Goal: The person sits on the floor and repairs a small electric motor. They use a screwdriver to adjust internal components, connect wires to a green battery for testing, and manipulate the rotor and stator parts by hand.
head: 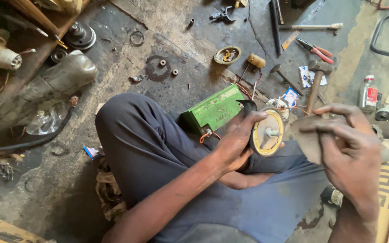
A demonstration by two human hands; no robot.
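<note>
My left hand point(237, 139) grips a round metal disc part point(266, 133) with a yellowish face and a short centre shaft, held over my lap. To its right, my right hand point(350, 150) pinches a brownish sheet, likely sandpaper point(308, 137), a little apart from the disc. I sit cross-legged in dark blue trousers point(145, 144) on a dirty concrete floor. A green rectangular box point(213, 110) with orange wires lies just beyond my left hand.
A hammer point(315, 85), red-handled pliers point(316, 50), a round cap point(227, 55) and small nuts point(162, 63) lie scattered ahead. At right stands a small bottle point(368, 93); a crumpled plastic bag point(50, 90) and a black cable point(32, 141) are at left.
</note>
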